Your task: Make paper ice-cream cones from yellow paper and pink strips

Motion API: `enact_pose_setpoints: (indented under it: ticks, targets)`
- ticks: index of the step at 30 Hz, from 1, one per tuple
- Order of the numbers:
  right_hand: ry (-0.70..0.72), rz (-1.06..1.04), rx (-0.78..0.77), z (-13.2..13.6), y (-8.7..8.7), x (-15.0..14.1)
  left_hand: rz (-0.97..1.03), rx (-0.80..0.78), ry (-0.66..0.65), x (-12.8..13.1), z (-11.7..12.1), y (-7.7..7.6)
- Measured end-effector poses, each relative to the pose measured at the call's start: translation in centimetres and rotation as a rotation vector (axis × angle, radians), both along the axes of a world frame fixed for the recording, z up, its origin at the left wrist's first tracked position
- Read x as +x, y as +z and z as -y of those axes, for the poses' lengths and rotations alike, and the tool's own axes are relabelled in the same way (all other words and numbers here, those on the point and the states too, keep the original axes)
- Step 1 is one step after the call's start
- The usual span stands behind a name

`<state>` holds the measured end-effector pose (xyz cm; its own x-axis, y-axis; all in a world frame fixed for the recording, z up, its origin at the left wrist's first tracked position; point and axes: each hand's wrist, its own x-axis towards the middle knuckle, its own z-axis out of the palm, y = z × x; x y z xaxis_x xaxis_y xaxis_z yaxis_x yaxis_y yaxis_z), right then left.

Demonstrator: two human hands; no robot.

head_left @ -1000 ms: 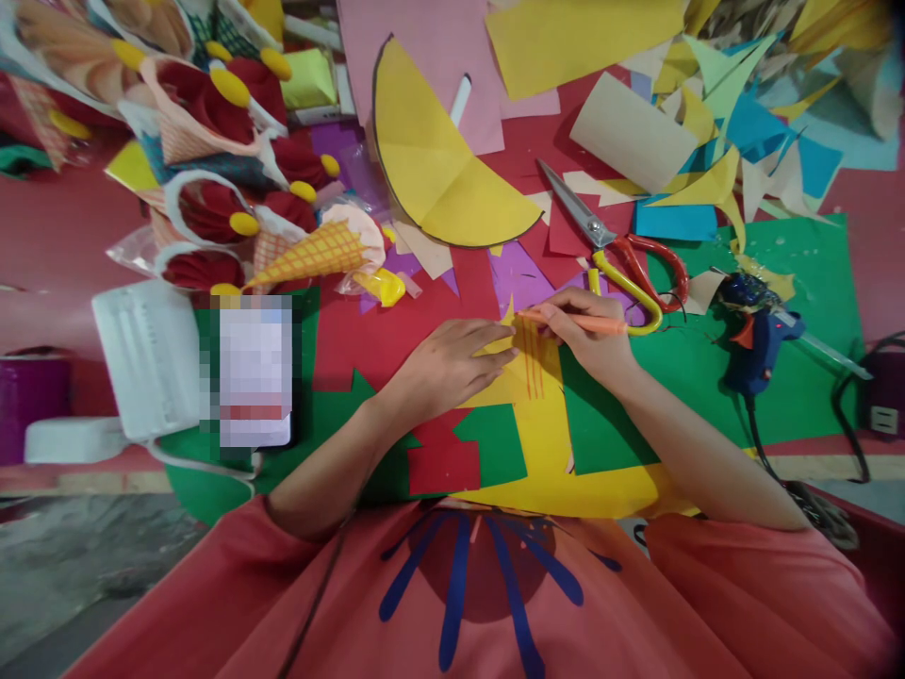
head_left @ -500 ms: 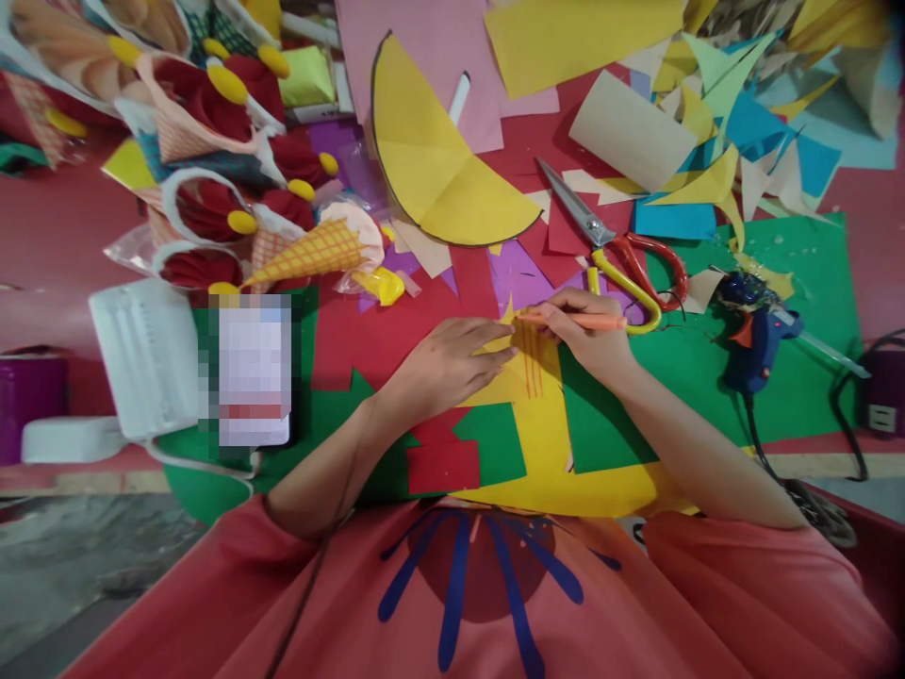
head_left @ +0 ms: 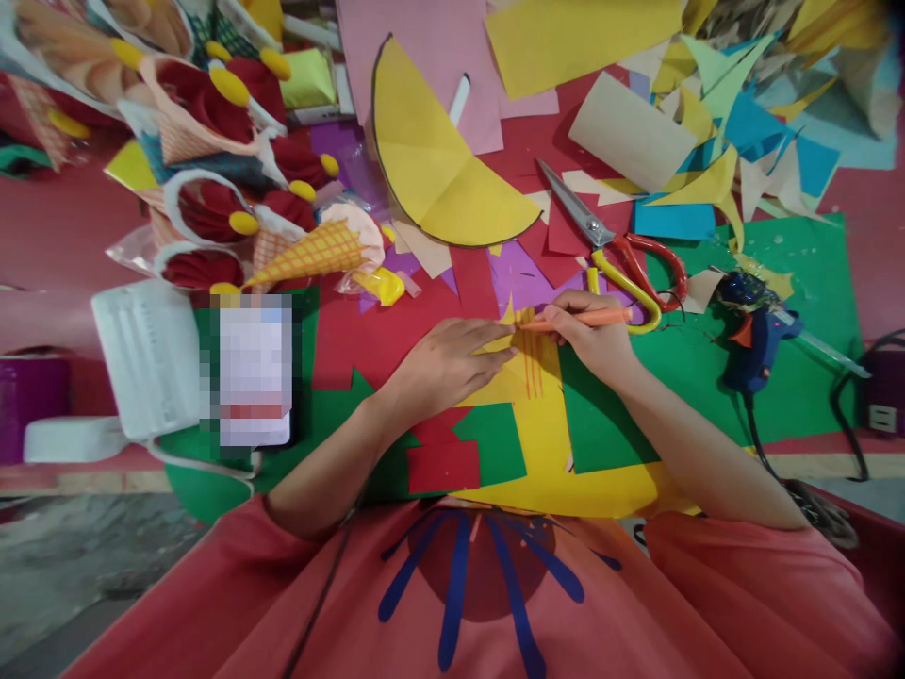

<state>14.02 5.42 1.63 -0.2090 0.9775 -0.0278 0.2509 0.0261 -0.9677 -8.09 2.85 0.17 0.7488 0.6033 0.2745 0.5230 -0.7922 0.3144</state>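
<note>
My right hand (head_left: 590, 335) is closed around an orange marker (head_left: 600, 318), its tip on a piece of yellow paper (head_left: 499, 382). Several orange lines run down that paper below the tip. Flat on the paper's left part lies my left hand (head_left: 456, 363), fingers stretched out and a little apart, holding nothing. Just beyond my right hand are scissors (head_left: 598, 231) with red and yellow handles. A yellow half-circle (head_left: 452, 179) with a black outlined edge rests farther back, near a white marker (head_left: 460, 99).
A blue glue gun (head_left: 756, 344) lies on green paper (head_left: 813, 273) at the right. Paper cones (head_left: 311, 255), a phone (head_left: 255, 372) and a white box-shaped device (head_left: 147, 358) are at the left. Coloured paper scraps (head_left: 735, 113) cover the back right.
My right hand has shifted the marker tip slightly down the yellow paper, and the marker's back end has tilted up a little. My left hand stays in place.
</note>
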Motion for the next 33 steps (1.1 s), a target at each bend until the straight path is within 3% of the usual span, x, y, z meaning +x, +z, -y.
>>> enact_pose_setpoints:
  ticks: [6,15,33]
  targets:
    - [-0.101,-0.088,-0.054,0.08,-0.39,0.16,-0.023,0.01,0.045,0.12,-0.03,0.2]
    - [-0.038,-0.009,0.012,0.25,-0.46,0.22,0.033,-0.025,0.089,-0.11,-0.16,-0.49]
    - [-0.036,0.052,0.036,0.23,-0.1,-0.14,0.035,-0.075,0.096,-0.1,-0.06,-0.4]
